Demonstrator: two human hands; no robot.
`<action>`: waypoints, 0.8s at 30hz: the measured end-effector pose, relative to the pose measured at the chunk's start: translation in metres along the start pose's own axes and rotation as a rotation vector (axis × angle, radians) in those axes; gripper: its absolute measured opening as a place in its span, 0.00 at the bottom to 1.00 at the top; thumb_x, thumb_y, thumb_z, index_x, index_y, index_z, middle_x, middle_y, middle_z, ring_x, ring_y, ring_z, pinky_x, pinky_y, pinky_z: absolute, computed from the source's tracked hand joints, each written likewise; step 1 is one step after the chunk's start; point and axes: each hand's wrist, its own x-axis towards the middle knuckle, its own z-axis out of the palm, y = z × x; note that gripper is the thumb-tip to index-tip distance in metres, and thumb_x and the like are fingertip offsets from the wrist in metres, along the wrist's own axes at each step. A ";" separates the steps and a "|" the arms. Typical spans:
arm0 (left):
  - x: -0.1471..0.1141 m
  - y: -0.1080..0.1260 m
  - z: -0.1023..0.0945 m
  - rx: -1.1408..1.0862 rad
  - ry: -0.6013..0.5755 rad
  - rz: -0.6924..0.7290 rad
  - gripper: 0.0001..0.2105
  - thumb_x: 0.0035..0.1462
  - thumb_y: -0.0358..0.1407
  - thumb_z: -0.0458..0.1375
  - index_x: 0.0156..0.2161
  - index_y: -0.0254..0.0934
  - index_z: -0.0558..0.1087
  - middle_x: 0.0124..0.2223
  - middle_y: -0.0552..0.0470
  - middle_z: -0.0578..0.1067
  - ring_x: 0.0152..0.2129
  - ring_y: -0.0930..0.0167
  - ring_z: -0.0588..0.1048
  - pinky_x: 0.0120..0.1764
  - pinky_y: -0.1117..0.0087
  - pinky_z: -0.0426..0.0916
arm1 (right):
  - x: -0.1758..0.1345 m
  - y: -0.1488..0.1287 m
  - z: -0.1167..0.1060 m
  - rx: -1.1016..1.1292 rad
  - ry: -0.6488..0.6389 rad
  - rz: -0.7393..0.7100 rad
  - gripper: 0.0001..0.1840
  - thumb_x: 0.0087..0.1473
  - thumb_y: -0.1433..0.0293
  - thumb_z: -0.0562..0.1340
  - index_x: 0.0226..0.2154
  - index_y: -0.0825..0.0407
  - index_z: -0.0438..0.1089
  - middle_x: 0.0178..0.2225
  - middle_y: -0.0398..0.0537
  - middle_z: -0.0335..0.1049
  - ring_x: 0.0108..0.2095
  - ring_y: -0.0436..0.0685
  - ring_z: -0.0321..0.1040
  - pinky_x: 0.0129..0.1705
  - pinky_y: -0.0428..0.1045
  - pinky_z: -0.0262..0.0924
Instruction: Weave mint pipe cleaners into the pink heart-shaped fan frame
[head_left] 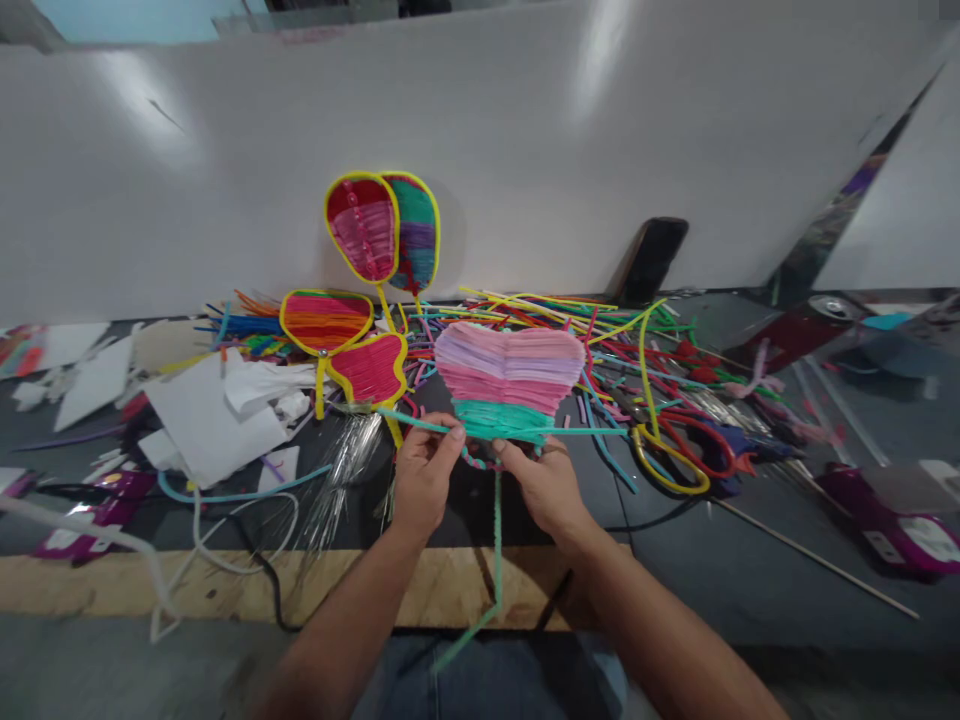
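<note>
Between my two hands is a pipe-cleaner balloon shape [506, 365], banded lavender, pink and teal. A teal pipe cleaner [581, 432] lies across its lower part, with ends sticking out to both sides. My left hand [427, 470] pinches that strand and the lower left edge with thumb and fingers. On the right edge, my right hand [544, 480] is closed, its thumb pressed on the teal rows and its fingers behind. A pale green pipe cleaner stem [496, 540] hangs below, bent near its end. Part of a twisted pink-and-teal rim shows under the teal band.
Finished yellow-edged shapes [362, 228] stand against the white board [525, 150]. Loose pipe cleaners [660, 360] cover the table's back. Scissors [675, 455], a phone [652, 260], a can [802, 325] and a purple glue gun [885, 520] lie right; paper scraps [217, 420] lie left.
</note>
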 end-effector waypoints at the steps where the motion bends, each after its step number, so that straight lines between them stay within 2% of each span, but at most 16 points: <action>1: 0.000 0.000 0.000 -0.008 0.011 -0.008 0.08 0.48 0.37 0.63 0.32 0.37 0.70 0.27 0.57 0.71 0.25 0.76 0.70 0.31 0.75 0.68 | 0.001 0.001 0.000 0.019 0.023 -0.002 0.09 0.44 0.62 0.66 0.28 0.50 0.75 0.28 0.42 0.76 0.30 0.54 0.69 0.40 0.51 0.62; 3: 0.000 0.000 0.000 -0.033 0.029 -0.039 0.08 0.47 0.37 0.64 0.31 0.36 0.71 0.27 0.56 0.71 0.25 0.76 0.71 0.31 0.75 0.68 | 0.002 0.005 0.000 0.086 0.050 -0.005 0.09 0.45 0.63 0.66 0.30 0.50 0.75 0.30 0.42 0.76 0.31 0.54 0.69 0.41 0.51 0.62; 6: 0.000 0.000 0.000 -0.072 0.055 -0.075 0.09 0.46 0.38 0.65 0.30 0.36 0.71 0.26 0.57 0.72 0.23 0.76 0.72 0.30 0.74 0.69 | 0.004 0.008 0.000 0.194 0.011 0.009 0.09 0.45 0.64 0.67 0.31 0.50 0.74 0.33 0.42 0.76 0.33 0.54 0.70 0.44 0.51 0.61; 13: 0.004 0.002 0.001 -0.110 0.105 -0.097 0.12 0.41 0.38 0.68 0.28 0.34 0.71 0.23 0.58 0.71 0.19 0.78 0.69 0.26 0.77 0.65 | 0.003 0.009 0.003 0.275 -0.028 0.051 0.08 0.44 0.64 0.67 0.29 0.50 0.74 0.30 0.43 0.75 0.32 0.54 0.70 0.42 0.51 0.62; 16: 0.006 0.007 0.004 -0.227 0.045 -0.228 0.13 0.40 0.38 0.69 0.27 0.34 0.70 0.21 0.59 0.69 0.17 0.80 0.66 0.24 0.78 0.62 | 0.003 0.008 0.003 0.285 -0.053 0.057 0.08 0.44 0.64 0.67 0.30 0.50 0.74 0.30 0.43 0.75 0.33 0.54 0.70 0.42 0.51 0.62; 20: 0.006 0.011 0.005 -0.400 -0.079 -0.410 0.12 0.42 0.35 0.68 0.31 0.34 0.71 0.24 0.57 0.72 0.18 0.79 0.67 0.24 0.78 0.63 | 0.001 0.008 0.005 0.293 -0.090 0.056 0.10 0.44 0.63 0.67 0.31 0.51 0.75 0.32 0.45 0.76 0.34 0.56 0.71 0.45 0.53 0.63; 24: 0.007 0.008 0.002 -0.491 -0.096 -0.534 0.10 0.42 0.30 0.67 0.31 0.35 0.70 0.23 0.57 0.71 0.18 0.78 0.69 0.25 0.76 0.65 | 0.000 0.009 0.007 0.304 -0.117 0.049 0.10 0.45 0.63 0.66 0.31 0.51 0.74 0.33 0.46 0.76 0.34 0.56 0.71 0.46 0.54 0.63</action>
